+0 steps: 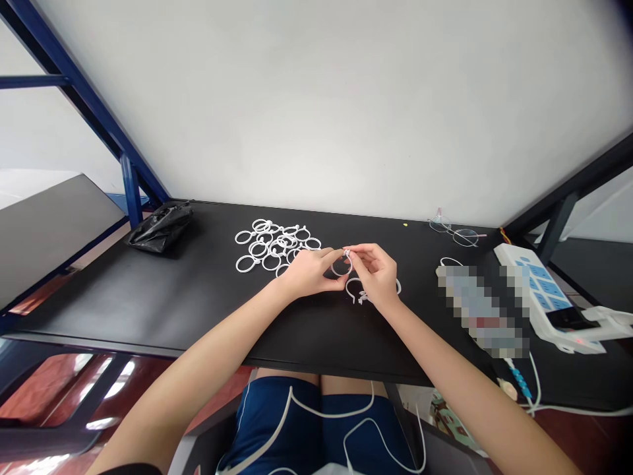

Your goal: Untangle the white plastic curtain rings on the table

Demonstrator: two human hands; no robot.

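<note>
- Left hand (309, 274) and right hand (376, 274) together, fingertips pinched on one ring (341, 266) at its clip, over mid table (119, 310).
- Ring: thin white plastic, looks light, stiff with some spring, maybe slippery. Clip seems best spot to hold.
- Loose rings (353, 287) just under my right hand, partly hidden.
- Pile (277, 245) of tangled rings just left of my hands, toward back edge.
- Bag (161, 227) near back left corner, glasses (455, 231) at back edge, right side.
- Power strip (539, 284) at right end, blurred object (479, 310) beside it, can't tell what.
- Open room toward front edge.
</note>
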